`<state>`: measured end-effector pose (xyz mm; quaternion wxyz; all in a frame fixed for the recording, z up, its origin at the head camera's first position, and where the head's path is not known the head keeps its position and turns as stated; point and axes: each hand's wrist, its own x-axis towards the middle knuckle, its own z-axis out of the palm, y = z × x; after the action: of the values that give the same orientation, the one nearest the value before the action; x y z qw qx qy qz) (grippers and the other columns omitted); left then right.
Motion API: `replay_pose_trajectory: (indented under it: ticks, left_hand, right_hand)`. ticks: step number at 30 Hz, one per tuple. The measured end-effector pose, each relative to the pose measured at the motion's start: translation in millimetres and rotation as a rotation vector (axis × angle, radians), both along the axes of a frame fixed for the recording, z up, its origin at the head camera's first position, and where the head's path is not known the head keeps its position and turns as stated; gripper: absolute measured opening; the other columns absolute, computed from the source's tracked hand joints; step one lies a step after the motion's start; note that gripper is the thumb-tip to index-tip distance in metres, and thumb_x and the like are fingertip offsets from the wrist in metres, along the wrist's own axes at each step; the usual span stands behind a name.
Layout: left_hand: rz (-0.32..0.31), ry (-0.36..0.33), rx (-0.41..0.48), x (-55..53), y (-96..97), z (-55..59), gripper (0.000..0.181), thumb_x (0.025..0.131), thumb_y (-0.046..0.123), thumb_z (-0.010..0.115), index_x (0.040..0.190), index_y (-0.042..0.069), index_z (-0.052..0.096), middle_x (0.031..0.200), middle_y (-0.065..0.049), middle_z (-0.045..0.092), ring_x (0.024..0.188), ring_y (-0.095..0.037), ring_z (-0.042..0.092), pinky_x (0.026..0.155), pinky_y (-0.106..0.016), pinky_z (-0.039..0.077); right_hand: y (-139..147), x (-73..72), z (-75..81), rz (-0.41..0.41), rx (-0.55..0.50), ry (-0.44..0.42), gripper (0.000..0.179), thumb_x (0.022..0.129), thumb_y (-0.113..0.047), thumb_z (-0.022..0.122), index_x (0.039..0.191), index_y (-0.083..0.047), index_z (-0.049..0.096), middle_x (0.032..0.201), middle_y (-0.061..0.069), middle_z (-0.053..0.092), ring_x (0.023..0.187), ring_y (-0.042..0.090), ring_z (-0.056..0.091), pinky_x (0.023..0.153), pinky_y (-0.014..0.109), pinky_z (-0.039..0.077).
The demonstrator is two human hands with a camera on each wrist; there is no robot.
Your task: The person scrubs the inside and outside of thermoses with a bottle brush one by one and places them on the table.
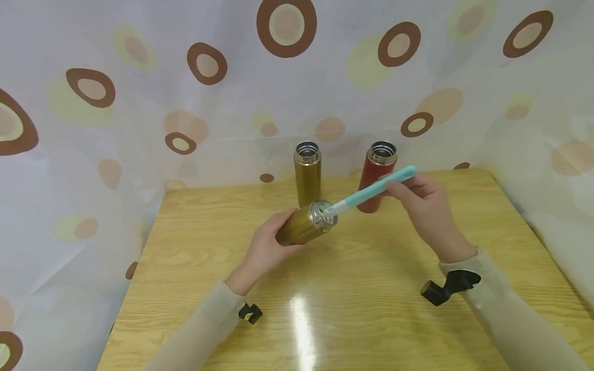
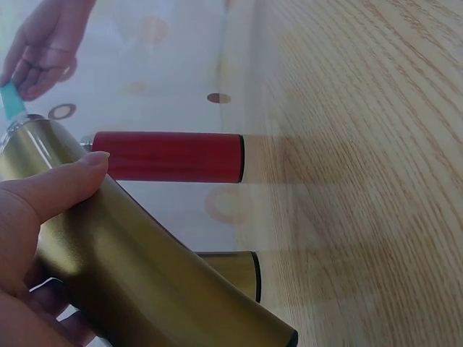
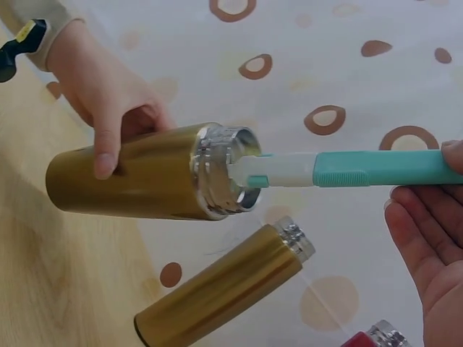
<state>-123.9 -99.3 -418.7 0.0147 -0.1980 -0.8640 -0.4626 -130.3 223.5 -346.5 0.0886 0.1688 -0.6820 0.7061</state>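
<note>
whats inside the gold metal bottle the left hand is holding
A turquoise-and-white plastic tool, pinched by the right hand, runs into the open mouth of the gold cylindrical metal bottle. Its far end, and anything deeper inside, is hidden by the bottle's wall.

A hand could pass over the wood table (image 1: 357,304) in the wide space between the left sleeve (image 1: 199,327) and the right sleeve (image 1: 512,312), or on the left side, past the left hand (image 1: 268,241). The tipped gold bottle (image 1: 299,226) and the blue-green stick (image 1: 373,190) get in the way of the gap between the standing gold bottle (image 1: 308,180) and the red bottle (image 1: 369,171). The spotted cloth (image 1: 287,105) is close behind those two, and the right hand (image 1: 427,214) is in front of the red one.
</note>
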Motion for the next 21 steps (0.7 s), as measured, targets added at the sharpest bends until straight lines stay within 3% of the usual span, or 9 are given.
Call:
replay_pose_trajectory:
  ticks: [7,14,21]
  left_hand:
    - [0.001,-0.001,-0.027,1.1,-1.5,-0.9,0.078,0.077,0.012,0.093,0.146,0.011,0.058,0.143,-0.009,0.063,0.131,-0.029,0.059,0.112,-0.05,0.047]
    - [0.005,-0.009,-0.057,2.3,-1.4,-3.2,0.077,0.077,0.014,0.094,0.146,0.012,0.058,0.144,-0.007,0.063,0.13,-0.027,0.059,0.111,-0.048,0.047]
    - [-0.006,0.003,-0.037,2.1,3.0,-1.5,0.077,0.077,0.013,0.094,0.145,0.012,0.059,0.141,-0.007,0.064,0.128,-0.027,0.06,0.109,-0.05,0.049]
  right_hand:
    - [3.1,1.6,-4.1,0.02,-0.016,-0.01,0.017,0.104,-0.005,0.063,0.111,0.004,0.074,0.095,0.001,0.078,0.094,0.014,0.074,0.097,0.027,0.054]
    - [-0.8,3.3,-15.5,0.073,0.063,-0.025,0.021,0.107,-0.009,0.058,0.115,0.005,0.071,0.096,0.008,0.08,0.099,0.019,0.076,0.097,0.03,0.053]
    - [-10.8,5.8,-23.7,0.062,0.152,-0.078,0.019,0.104,-0.011,0.064,0.116,0.0,0.074,0.099,0.0,0.08,0.099,0.015,0.073,0.096,0.026,0.055]
